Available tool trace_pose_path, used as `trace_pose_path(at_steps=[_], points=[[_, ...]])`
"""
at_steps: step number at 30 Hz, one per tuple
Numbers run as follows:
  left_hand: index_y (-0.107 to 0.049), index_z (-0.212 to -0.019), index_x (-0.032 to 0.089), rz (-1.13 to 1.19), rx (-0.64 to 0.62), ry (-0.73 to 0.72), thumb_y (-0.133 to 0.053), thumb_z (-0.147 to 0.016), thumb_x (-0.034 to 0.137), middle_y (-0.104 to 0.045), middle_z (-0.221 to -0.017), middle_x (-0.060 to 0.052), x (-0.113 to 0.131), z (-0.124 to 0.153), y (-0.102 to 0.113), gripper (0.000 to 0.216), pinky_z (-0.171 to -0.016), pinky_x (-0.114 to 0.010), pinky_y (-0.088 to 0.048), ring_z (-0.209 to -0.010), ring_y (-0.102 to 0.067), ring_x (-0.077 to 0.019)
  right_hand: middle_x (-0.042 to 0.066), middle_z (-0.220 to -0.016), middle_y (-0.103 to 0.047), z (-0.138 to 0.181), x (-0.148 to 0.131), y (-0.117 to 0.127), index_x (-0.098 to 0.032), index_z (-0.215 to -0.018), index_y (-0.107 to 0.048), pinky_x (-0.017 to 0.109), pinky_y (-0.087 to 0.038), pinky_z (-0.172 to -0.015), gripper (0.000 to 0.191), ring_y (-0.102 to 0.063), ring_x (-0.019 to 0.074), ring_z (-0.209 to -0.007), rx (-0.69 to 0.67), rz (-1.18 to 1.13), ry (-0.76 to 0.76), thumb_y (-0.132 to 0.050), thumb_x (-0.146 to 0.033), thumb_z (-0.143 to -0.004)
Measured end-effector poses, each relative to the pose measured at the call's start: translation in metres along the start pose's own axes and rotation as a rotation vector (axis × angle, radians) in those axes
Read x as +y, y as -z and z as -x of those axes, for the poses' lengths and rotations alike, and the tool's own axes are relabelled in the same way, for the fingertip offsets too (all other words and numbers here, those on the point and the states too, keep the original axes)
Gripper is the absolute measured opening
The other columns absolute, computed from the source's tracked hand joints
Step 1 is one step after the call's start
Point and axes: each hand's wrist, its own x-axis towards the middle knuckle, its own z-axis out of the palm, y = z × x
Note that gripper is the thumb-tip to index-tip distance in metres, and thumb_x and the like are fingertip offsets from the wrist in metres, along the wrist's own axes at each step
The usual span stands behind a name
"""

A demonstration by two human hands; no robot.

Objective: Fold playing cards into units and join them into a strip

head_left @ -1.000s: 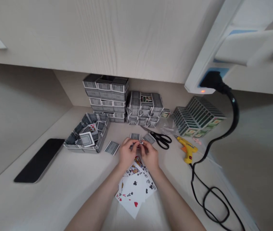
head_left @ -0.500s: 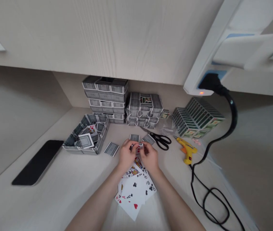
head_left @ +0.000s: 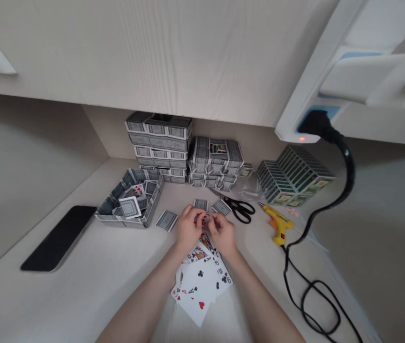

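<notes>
My left hand and my right hand meet over the desk, fingertips pinched on a playing card. Little of that card shows between the fingers; red marks are visible on it. Under my wrists lies a spread of face-up playing cards, with clubs, hearts and court cards. Just beyond my fingers are a face-down card piece and another card piece. A third grey-backed piece, with folded-looking edges, rests left of my left hand.
An open box made of cards holds loose pieces. Behind stand stacked card boxes and a second stack. Scissors, a yellow glue gun with cable and green-edged card packs lie right; a phone lies left.
The white edge of the card between my fingertips shows less now, as if tilted or folded down. The whole view has shifted slightly; both hands stay in place.
</notes>
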Motion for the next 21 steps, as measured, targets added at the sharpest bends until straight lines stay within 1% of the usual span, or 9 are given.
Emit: trace_pose_path(at_steps=[5, 7, 11, 14, 16, 18, 21], points=[[-0.058, -0.082, 0.019, 0.015, 0.004, 0.009, -0.046, -0.083, 0.020, -0.058, -0.081, -0.002, 0.001, 0.000, 0.000, 0.013, -0.072, -0.027, -0.044, -0.079, -0.056, -0.0154, 0.005, -0.076, -0.070, 0.000, 0.002, 0.000, -0.017, -0.090, -0.063, 0.026, -0.050, -0.060, 0.022, -0.062, 0.0160, -0.061, 0.010, 0.021, -0.018, -0.047, -0.026, -0.078], [-0.059, -0.082, 0.019, 0.023, 0.009, 0.010, -0.046, -0.083, 0.020, -0.058, -0.081, -0.002, 0.000, 0.000, 0.000, 0.013, -0.072, -0.027, -0.044, -0.079, -0.056, -0.0154, 0.005, -0.075, -0.070, 0.000, 0.004, 0.001, -0.017, -0.090, -0.064, 0.027, -0.050, -0.060, 0.022, -0.062, 0.0163, -0.061, 0.007, -0.005, -0.021, -0.048, -0.026, -0.077], [-0.060, -0.082, 0.019, 0.073, 0.050, 0.049, -0.049, -0.081, 0.021, -0.059, -0.080, -0.003, -0.001, -0.002, 0.001, 0.012, -0.073, -0.027, -0.044, -0.080, -0.056, -0.0152, 0.006, -0.089, -0.069, 0.000, 0.009, -0.001, -0.019, -0.100, -0.061, 0.029, -0.053, -0.065, 0.027, -0.065, 0.0178, -0.071, -0.073, -0.202, -0.027, -0.050, -0.028, -0.078], [-0.062, -0.083, 0.019, 0.152, 0.090, 0.143, -0.053, -0.079, 0.022, -0.062, -0.081, -0.002, -0.003, -0.003, 0.000, 0.010, -0.073, -0.027, -0.045, -0.079, -0.058, -0.0146, 0.006, -0.086, -0.069, -0.002, 0.013, -0.004, -0.019, -0.099, -0.061, 0.029, -0.054, -0.060, 0.029, -0.065, 0.0172, -0.063, -0.120, -0.368, -0.129, -0.053, -0.034, -0.076], [-0.061, -0.087, 0.018, 0.230, 0.097, 0.231, -0.056, -0.077, 0.025, -0.064, -0.080, -0.002, -0.004, -0.004, -0.002, 0.013, -0.070, -0.025, -0.045, -0.074, -0.059, -0.0135, 0.005, -0.080, -0.068, -0.004, 0.014, -0.006, -0.018, -0.093, -0.062, 0.029, -0.053, -0.055, 0.028, -0.063, 0.0161, -0.056, -0.098, -0.444, -0.212, -0.058, -0.036, -0.073], [-0.061, -0.090, 0.018, 0.302, 0.091, 0.299, -0.060, -0.074, 0.027, -0.065, -0.076, -0.001, -0.003, -0.004, -0.004, 0.019, -0.066, -0.024, -0.046, -0.068, -0.059, -0.0126, 0.004, -0.073, -0.068, -0.006, 0.013, -0.007, -0.016, -0.085, -0.062, 0.028, -0.052, -0.052, 0.026, -0.061, 0.0154, -0.054, -0.044, -0.492, -0.262, -0.062, -0.037, -0.069], [-0.062, -0.088, 0.017, 0.363, 0.047, 0.318, -0.060, -0.073, 0.031, -0.065, -0.072, 0.000, -0.002, -0.003, -0.006, 0.021, -0.061, -0.023, -0.047, -0.063, -0.059, -0.0120, 0.002, -0.065, -0.065, -0.009, 0.013, -0.005, -0.016, -0.077, -0.062, 0.027, -0.050, -0.049, 0.024, -0.058, 0.0144, -0.052, 0.029, -0.523, -0.295, -0.065, -0.037, -0.066]])
